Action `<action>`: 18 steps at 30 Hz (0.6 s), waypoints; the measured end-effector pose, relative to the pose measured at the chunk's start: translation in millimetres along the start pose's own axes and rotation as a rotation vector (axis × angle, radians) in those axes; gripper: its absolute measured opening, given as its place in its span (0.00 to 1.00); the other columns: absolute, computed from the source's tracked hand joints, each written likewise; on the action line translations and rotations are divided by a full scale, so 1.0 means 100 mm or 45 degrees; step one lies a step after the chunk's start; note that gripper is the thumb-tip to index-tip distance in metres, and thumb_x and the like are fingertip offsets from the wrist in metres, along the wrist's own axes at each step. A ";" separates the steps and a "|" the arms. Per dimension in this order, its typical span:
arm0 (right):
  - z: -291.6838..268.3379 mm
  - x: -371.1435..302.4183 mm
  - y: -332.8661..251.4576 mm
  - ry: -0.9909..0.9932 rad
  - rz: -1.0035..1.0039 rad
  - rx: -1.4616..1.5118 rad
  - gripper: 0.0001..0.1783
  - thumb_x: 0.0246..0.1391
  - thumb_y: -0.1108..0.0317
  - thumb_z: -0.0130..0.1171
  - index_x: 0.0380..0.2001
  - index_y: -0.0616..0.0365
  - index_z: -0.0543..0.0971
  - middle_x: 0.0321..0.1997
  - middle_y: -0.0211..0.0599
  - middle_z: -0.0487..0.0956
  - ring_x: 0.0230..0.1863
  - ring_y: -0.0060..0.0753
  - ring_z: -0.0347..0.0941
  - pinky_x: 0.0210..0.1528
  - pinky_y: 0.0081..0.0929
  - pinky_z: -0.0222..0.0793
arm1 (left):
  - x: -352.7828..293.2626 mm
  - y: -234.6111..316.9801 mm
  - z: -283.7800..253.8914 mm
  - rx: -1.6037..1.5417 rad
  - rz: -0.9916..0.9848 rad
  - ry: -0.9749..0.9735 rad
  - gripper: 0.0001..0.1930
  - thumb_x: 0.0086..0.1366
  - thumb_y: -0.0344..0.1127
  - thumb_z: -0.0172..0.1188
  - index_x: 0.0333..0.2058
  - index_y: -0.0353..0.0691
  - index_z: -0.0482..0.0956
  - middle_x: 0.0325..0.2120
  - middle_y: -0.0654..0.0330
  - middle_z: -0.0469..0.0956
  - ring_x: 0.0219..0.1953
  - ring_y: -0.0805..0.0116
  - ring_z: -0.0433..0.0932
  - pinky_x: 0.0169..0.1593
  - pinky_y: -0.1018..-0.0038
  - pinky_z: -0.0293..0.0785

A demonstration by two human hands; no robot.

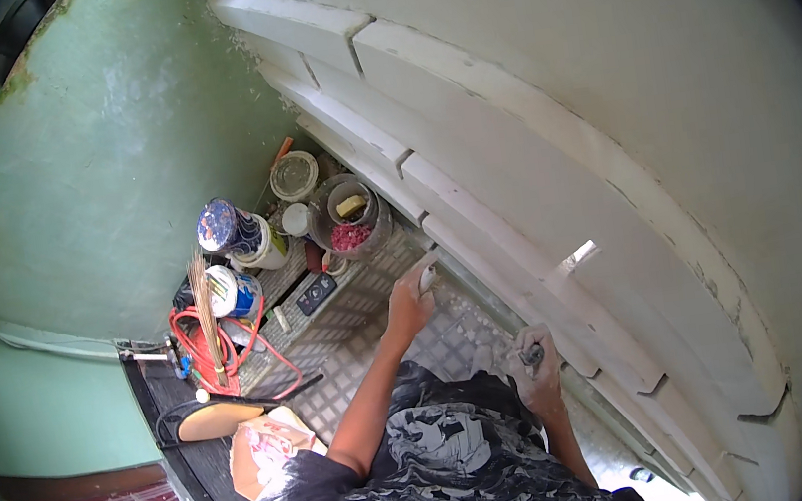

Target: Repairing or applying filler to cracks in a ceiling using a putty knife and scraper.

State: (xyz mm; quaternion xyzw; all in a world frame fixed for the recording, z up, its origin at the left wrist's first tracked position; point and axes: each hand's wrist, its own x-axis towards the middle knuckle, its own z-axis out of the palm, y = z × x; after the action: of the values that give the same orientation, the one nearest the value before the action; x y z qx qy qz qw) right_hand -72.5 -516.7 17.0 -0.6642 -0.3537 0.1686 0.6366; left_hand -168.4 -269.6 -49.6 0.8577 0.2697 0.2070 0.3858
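My left hand (410, 301) is closed around a small whitish object (427, 277), whose kind I cannot make out. It is raised in front of me, left of the white stepped wall panels (506, 208). Dusted with pale powder, my right hand (536, 374) grips a dark grey, rounded object (532, 356), perhaps the end of a handle; the fingers hide the rest. This hand is close to the lower panels. Further up, a small shiny whitish piece (579, 255) shows against the panel face, apart from both hands.
Paint cans (239, 232), a clear tub (350, 219) with a yellow sponge and pink material, and a lidded bucket (295, 175) crowd the corner by the green wall (113, 186). A red hose (196, 361), a stick broom (206, 319) and a dark bench (186, 457) are at left.
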 end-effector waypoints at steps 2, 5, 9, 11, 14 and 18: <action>-0.06 0.05 0.05 -0.116 0.037 0.086 0.13 0.44 0.84 0.52 0.31 0.60 0.62 0.32 0.38 0.64 0.33 0.31 0.61 0.41 0.26 0.63 | 0.13 0.40 -0.04 0.134 0.337 0.209 0.35 0.48 0.18 0.47 0.59 0.42 0.66 0.59 0.50 0.66 0.59 0.51 0.67 0.56 0.62 0.70; -0.16 0.03 0.07 -0.206 0.090 0.069 0.13 0.44 0.84 0.51 0.29 0.58 0.61 0.30 0.34 0.64 0.31 0.25 0.61 0.37 0.22 0.61 | 0.46 0.69 -0.19 0.037 0.437 0.139 0.36 0.49 0.17 0.46 0.61 0.44 0.63 0.64 0.53 0.60 0.63 0.54 0.62 0.56 0.62 0.70; -0.27 -0.14 -0.08 -0.242 0.172 0.078 0.12 0.43 0.84 0.51 0.27 0.58 0.62 0.30 0.34 0.65 0.31 0.25 0.62 0.37 0.21 0.61 | 0.74 0.28 -0.33 0.380 0.140 0.194 0.40 0.48 0.17 0.48 0.63 0.46 0.60 0.62 0.46 0.61 0.64 0.52 0.60 0.61 0.64 0.65; -0.36 -0.33 0.10 -0.232 0.120 -0.124 0.12 0.41 0.84 0.52 0.26 0.58 0.62 0.28 0.34 0.64 0.30 0.27 0.62 0.37 0.22 0.61 | 0.83 0.36 -0.55 0.456 -0.291 0.346 0.39 0.48 0.20 0.49 0.64 0.41 0.57 0.62 0.48 0.61 0.63 0.49 0.62 0.56 0.61 0.70; -0.37 -0.58 0.15 -0.181 0.206 -0.264 0.12 0.40 0.83 0.52 0.25 0.58 0.62 0.27 0.36 0.64 0.30 0.28 0.63 0.37 0.23 0.61 | 0.66 0.17 -0.70 0.418 0.187 0.661 0.38 0.48 0.19 0.47 0.63 0.38 0.59 0.60 0.45 0.63 0.59 0.46 0.67 0.58 0.62 0.67; -0.30 -0.76 -0.14 -0.052 0.305 -0.517 0.12 0.40 0.81 0.53 0.29 0.60 0.63 0.27 0.38 0.66 0.30 0.39 0.66 0.37 0.27 0.64 | 0.01 -0.08 -0.39 0.088 0.103 0.344 0.35 0.48 0.19 0.46 0.60 0.36 0.63 0.55 0.42 0.68 0.56 0.44 0.70 0.60 0.62 0.64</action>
State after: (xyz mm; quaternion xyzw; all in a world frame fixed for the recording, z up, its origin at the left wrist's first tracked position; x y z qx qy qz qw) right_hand -108.1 -591.4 17.7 -0.8124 -0.3116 0.1818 0.4580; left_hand -191.3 -243.2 -31.8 0.8450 0.2912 0.3265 0.3074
